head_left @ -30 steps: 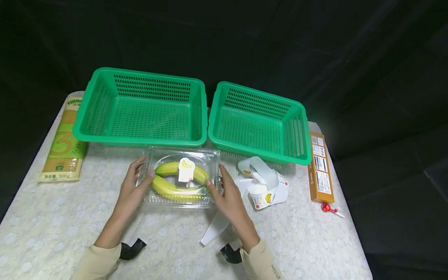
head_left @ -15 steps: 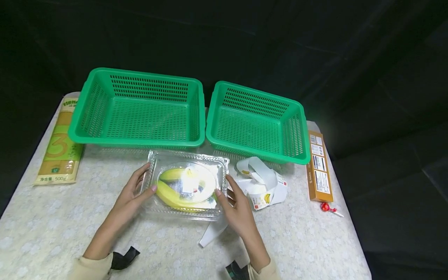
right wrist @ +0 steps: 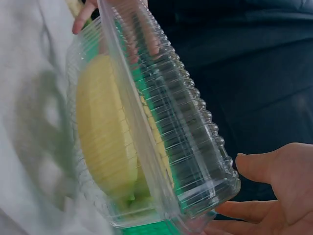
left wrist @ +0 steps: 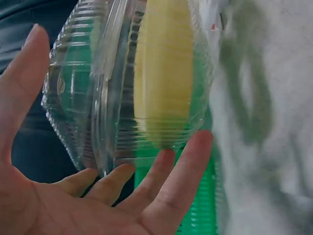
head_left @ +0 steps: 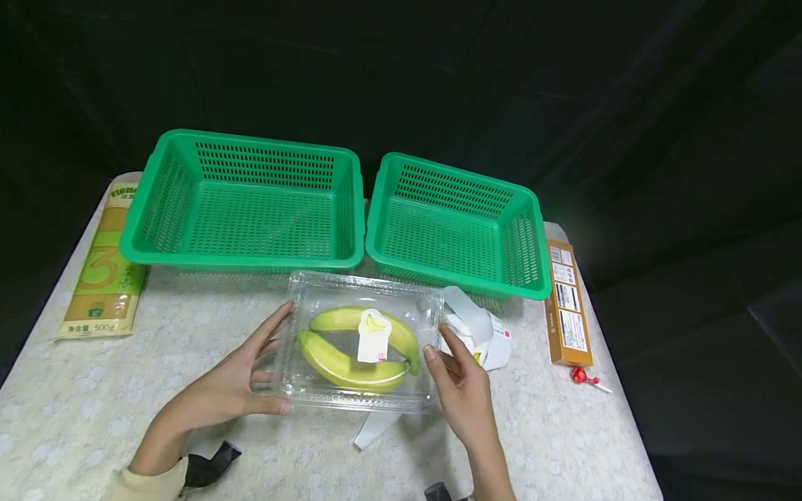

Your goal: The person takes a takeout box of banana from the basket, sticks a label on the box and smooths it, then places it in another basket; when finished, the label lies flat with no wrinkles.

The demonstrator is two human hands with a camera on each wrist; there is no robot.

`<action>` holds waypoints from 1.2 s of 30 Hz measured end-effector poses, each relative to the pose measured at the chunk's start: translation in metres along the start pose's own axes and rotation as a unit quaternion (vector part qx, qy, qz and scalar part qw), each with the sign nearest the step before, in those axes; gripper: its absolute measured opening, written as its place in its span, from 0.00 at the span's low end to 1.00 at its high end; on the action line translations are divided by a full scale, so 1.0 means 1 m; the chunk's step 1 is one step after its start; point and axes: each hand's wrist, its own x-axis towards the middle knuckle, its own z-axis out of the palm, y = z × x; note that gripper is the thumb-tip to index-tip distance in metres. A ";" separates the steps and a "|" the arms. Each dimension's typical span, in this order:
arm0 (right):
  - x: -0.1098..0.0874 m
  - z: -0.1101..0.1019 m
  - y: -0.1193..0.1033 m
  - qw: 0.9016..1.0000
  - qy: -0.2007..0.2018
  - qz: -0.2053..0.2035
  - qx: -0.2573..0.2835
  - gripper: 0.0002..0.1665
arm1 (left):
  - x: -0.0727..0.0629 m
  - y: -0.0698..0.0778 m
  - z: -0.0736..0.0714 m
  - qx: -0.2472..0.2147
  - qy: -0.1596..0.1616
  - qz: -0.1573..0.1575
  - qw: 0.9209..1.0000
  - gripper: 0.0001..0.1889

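A clear plastic clamshell box with bananas inside is between the two hands in the head view. Over the bananas shows a white label with a banana picture. At the box's right edge, my right hand grips it, thumb near the top rim and fingers at the side. My left hand is spread along the left side, its thumb by the near left corner. Straight fingers lie against or very close to the box in the left wrist view, while the thumb stands away.
Two green baskets stand behind the box. A yellow-green 500 g packet lies at left. Crumpled white labelled strips lie partly behind the right hand. An orange carton and a red lollipop are at the right edge.
The box has moved right and toward the person, with both hands. The left thumb has come off the lid down to the near corner, and the left fingers have spread.
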 end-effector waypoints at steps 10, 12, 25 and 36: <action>0.005 -0.026 -0.021 0.999 0.008 -0.031 -0.014 0.31 | 0.015 0.021 0.011 0.052 0.028 -0.001 0.998 0.69; 0.008 -0.029 -0.024 0.999 0.007 -0.035 -0.020 0.32 | 0.019 0.024 0.011 0.058 0.034 0.006 0.998 0.69; 0.034 -0.041 -0.036 0.998 0.021 -0.044 -0.046 0.38 | 0.050 0.055 0.012 0.103 0.030 0.027 0.994 0.67; 0.060 -0.047 -0.028 1.000 0.009 -0.012 -0.013 0.44 | 0.088 0.072 0.005 0.133 -0.011 0.044 0.990 0.63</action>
